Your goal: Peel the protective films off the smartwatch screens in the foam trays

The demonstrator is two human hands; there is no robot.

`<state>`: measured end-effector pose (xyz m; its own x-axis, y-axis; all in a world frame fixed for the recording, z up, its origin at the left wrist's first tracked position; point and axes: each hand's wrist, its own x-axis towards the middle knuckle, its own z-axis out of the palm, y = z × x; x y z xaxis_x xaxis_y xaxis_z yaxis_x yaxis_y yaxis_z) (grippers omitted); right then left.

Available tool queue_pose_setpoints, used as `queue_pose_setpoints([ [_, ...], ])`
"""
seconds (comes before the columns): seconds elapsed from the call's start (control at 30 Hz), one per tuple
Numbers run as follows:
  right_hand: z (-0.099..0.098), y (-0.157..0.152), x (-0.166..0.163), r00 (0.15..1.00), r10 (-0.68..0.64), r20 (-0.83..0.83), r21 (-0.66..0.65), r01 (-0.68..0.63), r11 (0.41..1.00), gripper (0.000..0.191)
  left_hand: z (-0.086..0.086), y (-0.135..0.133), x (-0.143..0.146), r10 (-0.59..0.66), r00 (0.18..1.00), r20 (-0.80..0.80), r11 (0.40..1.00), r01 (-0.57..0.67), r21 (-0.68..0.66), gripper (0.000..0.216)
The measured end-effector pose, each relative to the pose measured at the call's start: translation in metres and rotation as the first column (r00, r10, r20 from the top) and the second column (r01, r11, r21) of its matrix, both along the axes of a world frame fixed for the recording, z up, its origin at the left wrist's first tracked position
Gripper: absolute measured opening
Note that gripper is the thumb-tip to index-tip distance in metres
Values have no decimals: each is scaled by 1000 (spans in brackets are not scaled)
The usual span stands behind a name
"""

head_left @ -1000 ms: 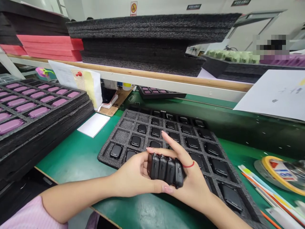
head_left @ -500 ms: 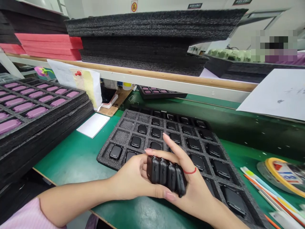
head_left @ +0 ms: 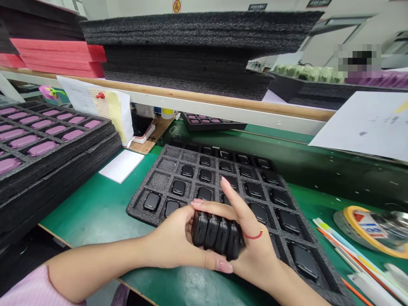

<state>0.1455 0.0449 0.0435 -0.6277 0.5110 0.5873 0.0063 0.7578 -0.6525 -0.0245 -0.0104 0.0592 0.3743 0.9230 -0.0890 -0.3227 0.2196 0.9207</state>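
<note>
The person's left hand (head_left: 170,240) and right hand (head_left: 255,255) are together, clamped from either side on a row of four black watch-shaped devices (head_left: 215,236), pressed side by side on edge. The row is held just above the near part of a black foam tray (head_left: 137,208). One finger of the right hand points up toward the far side, and a red string (head_left: 253,235) circles that wrist. A pink sleeve (head_left: 38,289) covers the left arm.

The tray lies on a green work mat (head_left: 95,212), its cells mostly holding single black devices, with a few empty at the left. To the left stand stacked foam trays (head_left: 63,170) filled with pink items (head_left: 41,148), and a white sheet (head_left: 121,165) lies beside them. To the right are a yellow-rimmed tape roll (head_left: 360,223) and pens (head_left: 350,250). Beyond, a shelf carries stacked dark foam sheets (head_left: 191,63) and red foam sheets (head_left: 57,55).
</note>
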Motion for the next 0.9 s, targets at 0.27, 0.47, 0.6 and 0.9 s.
queue_pose_setpoints([
  [0.27,-1,-1,-2,990,49,133,121,-65,991,88,-2,3,-1,50,991,-127,983,-27,181,29],
  [0.47,7,-2,3,995,37,89,-135,-25,991,90,-5,-4,-3,216,947,-237,942,-138,307,38],
  [0.6,6,0,0,997,-7,80,-174,21,985,71,-11,-6,-8,333,869,-366,819,-74,569,39],
  [0.9,5,-1,-3,998,-9,61,-144,18,989,71,-12,-7,-10,376,810,-450,779,-13,626,38],
])
